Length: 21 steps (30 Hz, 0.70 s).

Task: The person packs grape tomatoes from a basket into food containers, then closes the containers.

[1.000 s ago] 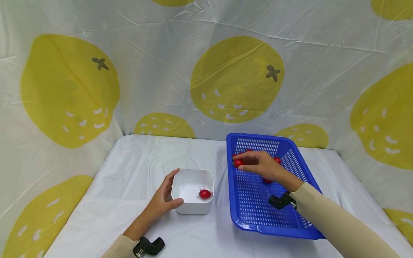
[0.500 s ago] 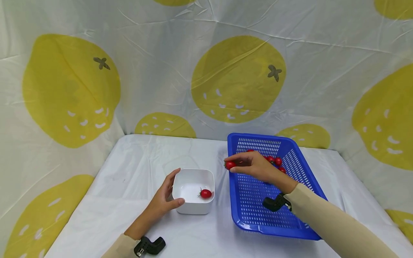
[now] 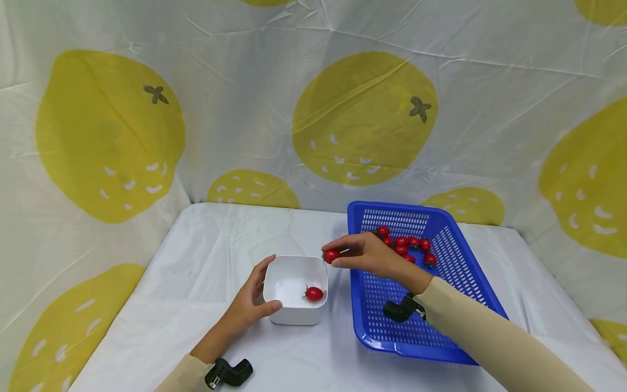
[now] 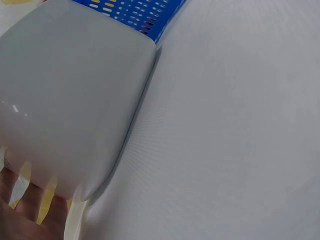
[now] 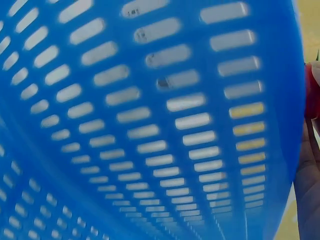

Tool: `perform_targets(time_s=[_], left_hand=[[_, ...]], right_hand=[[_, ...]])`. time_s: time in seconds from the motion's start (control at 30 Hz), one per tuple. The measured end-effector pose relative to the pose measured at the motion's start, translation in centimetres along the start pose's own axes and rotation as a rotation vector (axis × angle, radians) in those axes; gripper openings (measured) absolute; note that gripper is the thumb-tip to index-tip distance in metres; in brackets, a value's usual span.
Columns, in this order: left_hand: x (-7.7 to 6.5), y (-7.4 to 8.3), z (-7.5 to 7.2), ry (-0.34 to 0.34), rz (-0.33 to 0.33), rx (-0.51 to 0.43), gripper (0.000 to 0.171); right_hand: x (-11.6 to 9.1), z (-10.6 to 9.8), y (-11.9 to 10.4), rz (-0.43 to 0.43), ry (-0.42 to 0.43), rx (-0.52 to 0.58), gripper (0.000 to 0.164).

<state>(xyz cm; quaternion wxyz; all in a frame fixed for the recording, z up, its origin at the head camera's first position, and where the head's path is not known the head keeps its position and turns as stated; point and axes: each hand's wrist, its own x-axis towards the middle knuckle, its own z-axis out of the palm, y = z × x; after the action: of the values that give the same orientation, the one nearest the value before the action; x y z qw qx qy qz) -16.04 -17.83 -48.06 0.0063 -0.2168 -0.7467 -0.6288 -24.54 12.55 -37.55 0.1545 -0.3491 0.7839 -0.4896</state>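
My right hand (image 3: 374, 255) pinches a red cherry tomato (image 3: 331, 256) between thumb and fingers, just above the back right corner of a square white container (image 3: 294, 317). Inside that container lies one other cherry tomato (image 3: 314, 294), its green stem towards the left. The left hand (image 3: 250, 302) holds the container from its left side, thumb at the front rim and fingers along the side. Its fingers also show against the container wall in the left wrist view. At the right edge of the right wrist view, part of the pinched tomato (image 5: 311, 95) shows beyond the basket wall.
A blue perforated basket (image 3: 401, 348) stands right of the container, under my right forearm. Several cherry tomatoes (image 3: 425, 245) lie towards its back. A white cloth (image 3: 220, 234) covers the table, and a lemon-print curtain (image 3: 235, 109) hangs behind.
My right hand has lifted the cherry tomato out of the basket and carried it left to the container's rim. The left hand and the container have stayed in place.
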Motion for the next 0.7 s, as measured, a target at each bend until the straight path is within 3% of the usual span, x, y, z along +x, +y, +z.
perform_targets(time_s=[0.7], left_hand=[[0.2, -0.1, 0.0, -0.014, 0.018, -0.015, 0.087]], right_hand=[[2.1, 2.3, -0.5, -0.027, -0.083, 0.041, 0.034]])
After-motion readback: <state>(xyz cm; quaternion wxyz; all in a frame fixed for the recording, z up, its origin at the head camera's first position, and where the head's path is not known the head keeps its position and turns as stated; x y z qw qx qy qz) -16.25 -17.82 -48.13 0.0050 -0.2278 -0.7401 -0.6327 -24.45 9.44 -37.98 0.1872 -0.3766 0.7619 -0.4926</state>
